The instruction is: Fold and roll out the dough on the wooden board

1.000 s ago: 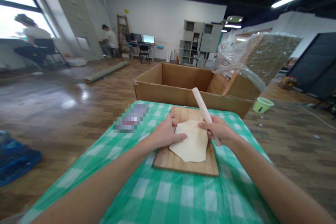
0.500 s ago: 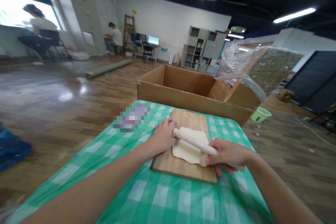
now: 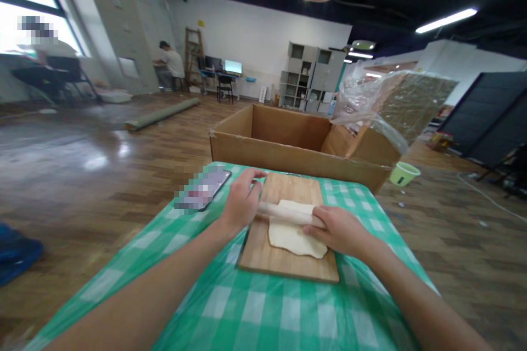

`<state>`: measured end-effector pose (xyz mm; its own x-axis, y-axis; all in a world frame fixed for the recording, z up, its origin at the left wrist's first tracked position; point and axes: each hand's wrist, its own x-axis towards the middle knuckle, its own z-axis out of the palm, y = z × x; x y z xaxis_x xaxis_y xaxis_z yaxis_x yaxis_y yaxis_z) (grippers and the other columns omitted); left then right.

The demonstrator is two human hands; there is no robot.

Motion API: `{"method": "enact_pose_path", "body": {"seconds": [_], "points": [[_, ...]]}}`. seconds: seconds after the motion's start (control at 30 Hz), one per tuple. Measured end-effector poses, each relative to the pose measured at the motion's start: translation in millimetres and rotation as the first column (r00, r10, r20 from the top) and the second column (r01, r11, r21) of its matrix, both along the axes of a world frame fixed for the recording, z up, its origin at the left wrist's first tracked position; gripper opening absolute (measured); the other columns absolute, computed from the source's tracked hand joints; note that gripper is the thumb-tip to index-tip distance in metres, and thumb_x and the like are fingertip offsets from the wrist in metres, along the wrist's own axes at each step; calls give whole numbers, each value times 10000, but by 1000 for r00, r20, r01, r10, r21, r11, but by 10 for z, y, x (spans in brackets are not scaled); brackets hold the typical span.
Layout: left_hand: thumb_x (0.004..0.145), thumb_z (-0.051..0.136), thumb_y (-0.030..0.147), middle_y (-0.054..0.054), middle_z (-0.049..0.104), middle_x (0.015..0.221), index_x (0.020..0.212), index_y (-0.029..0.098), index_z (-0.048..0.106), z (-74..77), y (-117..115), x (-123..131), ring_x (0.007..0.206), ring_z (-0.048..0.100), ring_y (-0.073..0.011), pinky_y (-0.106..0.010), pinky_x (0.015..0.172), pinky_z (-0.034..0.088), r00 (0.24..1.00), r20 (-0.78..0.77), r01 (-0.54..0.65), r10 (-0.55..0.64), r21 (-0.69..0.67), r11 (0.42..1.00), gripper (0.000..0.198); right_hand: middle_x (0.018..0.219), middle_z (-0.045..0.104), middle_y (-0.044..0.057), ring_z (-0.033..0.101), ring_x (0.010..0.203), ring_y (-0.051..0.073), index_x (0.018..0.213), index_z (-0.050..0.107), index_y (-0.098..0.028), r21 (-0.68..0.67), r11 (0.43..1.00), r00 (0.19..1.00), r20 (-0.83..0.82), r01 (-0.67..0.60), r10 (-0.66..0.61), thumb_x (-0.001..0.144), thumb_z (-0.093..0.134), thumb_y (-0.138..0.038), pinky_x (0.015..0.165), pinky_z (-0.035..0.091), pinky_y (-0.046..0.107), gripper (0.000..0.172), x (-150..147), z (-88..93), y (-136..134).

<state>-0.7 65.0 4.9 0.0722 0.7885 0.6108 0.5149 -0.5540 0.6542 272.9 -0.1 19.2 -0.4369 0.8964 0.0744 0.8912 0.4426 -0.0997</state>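
Up close, the fingers [image 3: 251,175] of the left hand [image 3: 241,203] are stretched forward and lie loosely together, with the palm resting flat on the left end of the rolling pin [image 3: 284,211]. The right hand [image 3: 335,227] covers the pin's right end, palm down, its fingers [image 3: 315,216] close together on top. Whether they wrap underneath the pin I cannot tell, since the back of the hand hides that side.

The rolling pin lies crosswise on the far edge of a pale sheet of dough [image 3: 294,238]. The dough sits flat on a wooden cutting board [image 3: 284,263], slightly right of its middle. The board rests on the tabletop [image 3: 267,312], which is covered with a green-and-white checked cloth.

Just left of the left hand a phone [image 3: 214,181] lies on the cloth. Beyond the tabletop's far edge stands an open cardboard box [image 3: 288,145], with a plastic-wrapped bundle [image 3: 395,98] leaning at its right end. A green cup [image 3: 404,173] sits on the wooden floor near the box.
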Motion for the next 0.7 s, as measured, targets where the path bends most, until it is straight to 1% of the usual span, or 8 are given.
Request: {"method": "enact_pose_path", "body": {"seconds": [0.07, 0.13, 0.2, 0.27, 0.37, 0.47, 0.6, 0.7], "points": [[1006, 421, 286, -108, 686, 1228, 1213, 183, 621, 10, -119, 50, 1200, 636, -265, -450, 1085, 493, 982, -169, 92, -83, 46, 995, 305, 980, 693, 73, 635, 841, 218, 936, 611, -222, 37, 998, 999, 11, -45, 45, 1029, 507, -592, 678, 371, 304, 395, -26, -6, -14], [1044, 412, 358, -129, 632, 1375, 1339, 183, 573, -36, -229, 125, 1310, 585, -279, -458, 1141, 451, 913, -382, 167, -145, 25, 986, 379, 1028, 675, 85, 630, 915, 238, 976, 606, -217, 97, 993, 998, 6, -69, 69, 1039, 486, -594, 758, 423, 326, 401, -50, -29, -27], [1061, 403, 412, -142, 566, 1489, 1424, 177, 524, -102, -295, 199, 1398, 522, -294, -474, 1190, 400, 829, -540, 170, -147, -6, 985, 450, 1098, 665, 114, 612, 1020, 273, 1047, 607, -203, 178, 983, 999, 3, -53, 53, 1055, 446, -583, 873, 450, 374, 412, -72, -64, -35], [1071, 376, 459, -155, 524, 1541, 1470, 159, 492, -150, -307, 257, 1451, 470, -306, -478, 1223, 354, 772, -626, 138, -113, -9, 990, 512, 1169, 660, 137, 590, 1104, 297, 1147, 606, -188, 225, 974, 1000, -3, -15, 16, 1076, 388, -559, 962, 444, 419, 436, -93, -105, -33], [1079, 321, 482, -162, 516, 1546, 1503, 156, 459, -160, -251, 320, 1455, 464, -304, -451, 1227, 340, 734, -676, 83, -68, -11, 997, 553, 1247, 660, 147, 569, 1191, 300, 1311, 576, -172, 216, 976, 999, -21, 34, -30, 1103, 304, -518, 1034, 423, 434, 487, -118, -156, 11], [1077, 292, 472, -179, 537, 1509, 1492, 162, 464, -140, -138, 363, 1397, 506, -328, -483, 1176, 389, 719, -692, 37, -67, -59, 998, 545, 1288, 661, 147, 552, 1254, 293, 1377, 561, -171, 167, 984, 998, -25, 57, -54, 1114, 238, -514, 1073, 400, 432, 540, -110, -175, 119], [1072, 296, 413, -196, 574, 1440, 1407, 180, 551, -158, 98, 386, 1384, 489, -377, -557, 1130, 403, 676, -714, 95, -182, -161, 982, 481, 1316, 654, 136, 555, 1258, 282, 1311, 610, -207, 87, 993, 997, -28, 74, -72, 1112, 222, -551, 1081, 389, 435, 555, -43, -179, 371], [1068, 345, 341, -180, 580, 1431, 1354, 204, 599, -157, 310, 407, 1397, 475, -367, -555, 1141, 388, 652, -719, 132, -241, -205, 970, 406, 1326, 646, 118, 545, 1253, 276, 1314, 620, -241, 48, 997, 998, 5, 55, -55, 1122, 261, -505, 1076, 385, 437, 485, 21, -200, 612]]}}
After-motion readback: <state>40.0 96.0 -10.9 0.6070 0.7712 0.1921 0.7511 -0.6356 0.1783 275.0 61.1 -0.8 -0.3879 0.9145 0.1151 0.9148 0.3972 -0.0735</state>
